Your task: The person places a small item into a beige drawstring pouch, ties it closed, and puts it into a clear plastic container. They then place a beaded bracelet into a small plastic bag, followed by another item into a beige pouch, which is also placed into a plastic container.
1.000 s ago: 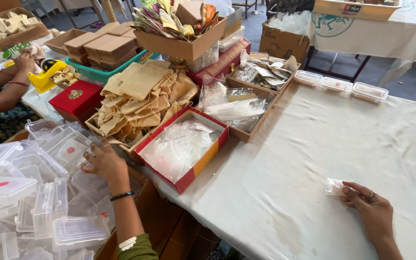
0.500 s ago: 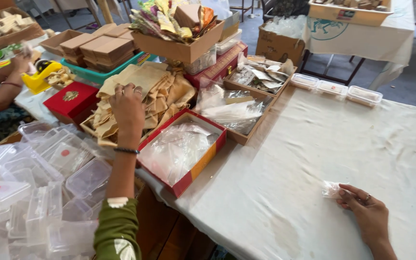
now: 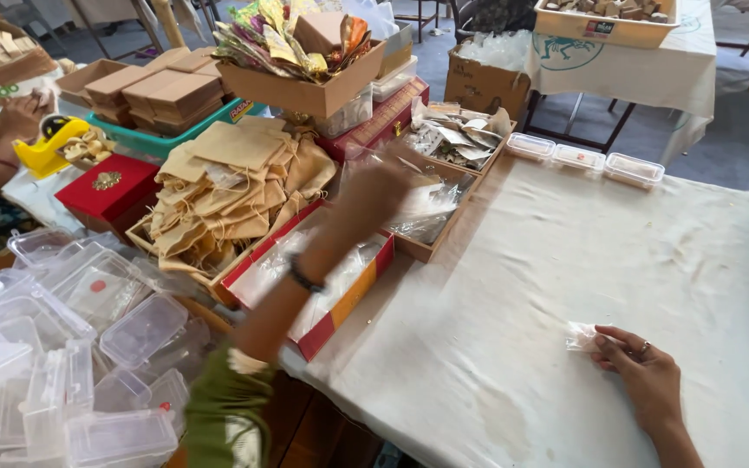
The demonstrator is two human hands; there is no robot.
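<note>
Left hand is reaching out over the brown box of clear plastic sleeves, motion-blurred; cannot tell whether its fingers are spread or curled, or whether anything is pinched in them. The forearm is crossing above the red-edged box of clear bags, black band at the wrist.

Right hand is resting on the cloth-covered counter, fingers loosely curled, fingertips pressing down on a small clear packet. The packet is lying flat at the hand's leftward, far side, touching the fingertips, only its outer part showing.

Key relation: the sleeve box is lying directly under and just beyond the left hand, its long axis running away from the person toward the far right. The right hand is well apart from that box, so the left is plainly the nearer one to it. The small packet is nearer the right hand.

Surroundings: a box of tan cloth pouches is sitting left of the red-edged box; a heap of clear lidded containers lies at near left. Another person's hand is working beside a yellow tape dispenser at far left.
</note>
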